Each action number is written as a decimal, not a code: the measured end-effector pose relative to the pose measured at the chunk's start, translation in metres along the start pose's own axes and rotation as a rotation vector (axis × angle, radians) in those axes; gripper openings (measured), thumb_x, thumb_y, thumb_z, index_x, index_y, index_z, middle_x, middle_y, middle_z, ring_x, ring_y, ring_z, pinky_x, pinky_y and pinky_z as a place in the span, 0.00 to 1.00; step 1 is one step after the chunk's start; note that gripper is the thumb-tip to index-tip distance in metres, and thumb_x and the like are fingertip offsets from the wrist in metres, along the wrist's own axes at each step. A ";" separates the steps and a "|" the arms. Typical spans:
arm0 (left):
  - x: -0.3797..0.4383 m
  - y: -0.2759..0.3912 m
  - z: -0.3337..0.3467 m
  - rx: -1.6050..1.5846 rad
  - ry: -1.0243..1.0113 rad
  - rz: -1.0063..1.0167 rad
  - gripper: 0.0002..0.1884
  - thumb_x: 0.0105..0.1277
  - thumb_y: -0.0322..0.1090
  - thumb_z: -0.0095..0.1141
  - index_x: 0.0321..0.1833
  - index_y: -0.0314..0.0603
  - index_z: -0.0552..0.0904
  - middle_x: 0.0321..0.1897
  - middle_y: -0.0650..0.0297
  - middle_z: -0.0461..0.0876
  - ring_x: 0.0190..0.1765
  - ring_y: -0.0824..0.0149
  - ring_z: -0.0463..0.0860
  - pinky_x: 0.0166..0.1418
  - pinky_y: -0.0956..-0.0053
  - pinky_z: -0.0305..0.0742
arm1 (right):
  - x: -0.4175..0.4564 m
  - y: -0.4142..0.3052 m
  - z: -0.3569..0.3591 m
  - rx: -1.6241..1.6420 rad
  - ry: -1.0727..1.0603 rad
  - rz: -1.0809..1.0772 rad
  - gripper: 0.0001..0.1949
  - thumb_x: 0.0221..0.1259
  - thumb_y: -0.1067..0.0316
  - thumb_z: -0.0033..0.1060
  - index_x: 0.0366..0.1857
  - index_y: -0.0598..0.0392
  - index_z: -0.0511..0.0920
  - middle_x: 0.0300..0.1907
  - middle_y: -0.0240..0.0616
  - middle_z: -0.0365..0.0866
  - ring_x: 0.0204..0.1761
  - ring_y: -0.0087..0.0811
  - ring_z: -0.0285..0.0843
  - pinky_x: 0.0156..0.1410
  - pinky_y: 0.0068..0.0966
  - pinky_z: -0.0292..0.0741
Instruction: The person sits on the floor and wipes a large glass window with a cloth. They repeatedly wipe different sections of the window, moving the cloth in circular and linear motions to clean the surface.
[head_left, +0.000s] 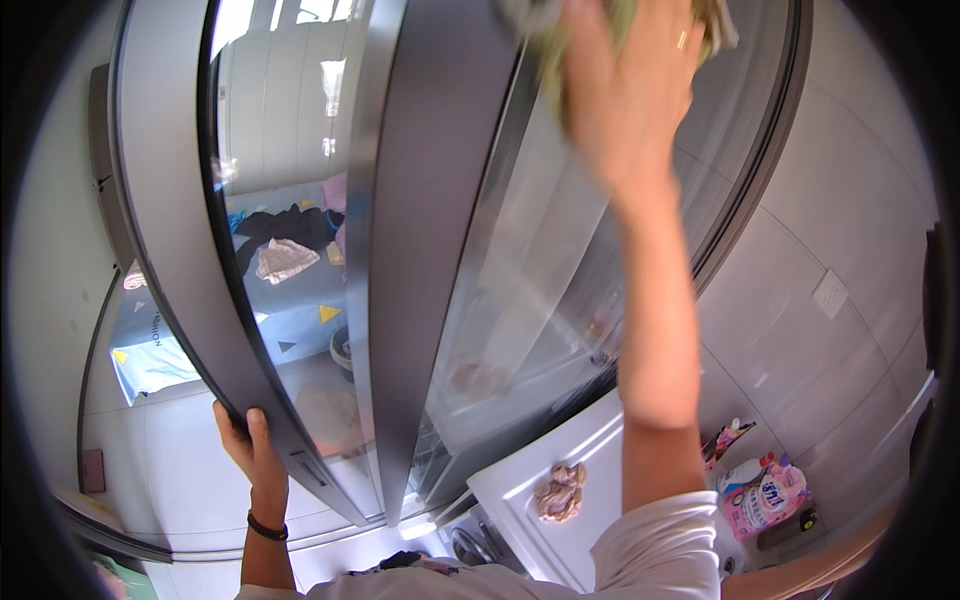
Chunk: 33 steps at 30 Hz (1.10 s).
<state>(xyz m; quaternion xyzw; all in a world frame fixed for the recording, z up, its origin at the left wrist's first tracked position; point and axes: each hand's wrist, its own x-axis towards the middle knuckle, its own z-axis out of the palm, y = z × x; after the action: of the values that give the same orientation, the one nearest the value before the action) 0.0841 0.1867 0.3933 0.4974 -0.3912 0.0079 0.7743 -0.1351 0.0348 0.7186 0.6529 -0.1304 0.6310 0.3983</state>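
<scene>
My right hand (630, 97) is raised high and presses a greenish cloth (551, 67) against the glass pane (540, 247) of a sliding door; the cloth is blurred and partly beyond the top edge. Lower on the left, my left hand (251, 442) grips the edge of the grey door frame (292, 442), thumb on one side and fingers on the other. A dark bracelet circles the left wrist. Through another glass panel, a bed with a patterned blue cover (300, 292) shows, with dark clothing and a checked cloth on it.
A crumpled beige cloth (560, 493) lies on a white washing-machine-like top (600, 457) below the glass. Bottles and a pink detergent pouch (765, 499) stand at the lower right, beside a tiled wall (787, 352) with a white switch plate (830, 293). Floor tracks run below the door.
</scene>
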 end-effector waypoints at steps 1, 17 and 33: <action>0.001 0.001 0.001 -0.024 -0.038 -0.023 0.10 0.69 0.36 0.48 0.45 0.38 0.67 0.31 0.72 0.63 0.33 0.80 0.60 0.38 0.86 0.58 | -0.025 -0.014 -0.011 0.065 -0.031 -0.011 0.32 0.59 0.52 0.47 0.66 0.56 0.59 0.69 0.55 0.51 0.70 0.53 0.47 0.71 0.46 0.43; 0.007 -0.017 -0.001 -0.131 -0.099 0.030 0.11 0.69 0.37 0.49 0.47 0.37 0.70 0.36 0.67 0.71 0.40 0.77 0.68 0.46 0.83 0.64 | -0.366 -0.140 -0.073 0.234 -0.439 0.407 0.30 0.41 0.33 0.57 0.50 0.33 0.76 0.57 0.48 0.66 0.63 0.62 0.53 0.59 0.74 0.43; -0.007 -0.042 -0.015 0.171 0.176 0.059 0.14 0.72 0.44 0.44 0.46 0.39 0.72 0.34 0.68 0.70 0.37 0.78 0.67 0.43 0.83 0.63 | -0.095 0.123 -0.024 -0.103 -0.013 0.589 0.39 0.63 0.37 0.36 0.70 0.56 0.50 0.73 0.47 0.43 0.75 0.42 0.39 0.75 0.40 0.40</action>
<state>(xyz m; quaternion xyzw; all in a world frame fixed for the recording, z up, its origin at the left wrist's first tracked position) 0.1056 0.1793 0.3538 0.5474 -0.3340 0.1076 0.7597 -0.2517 -0.0599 0.6713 0.5696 -0.3487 0.7079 0.2299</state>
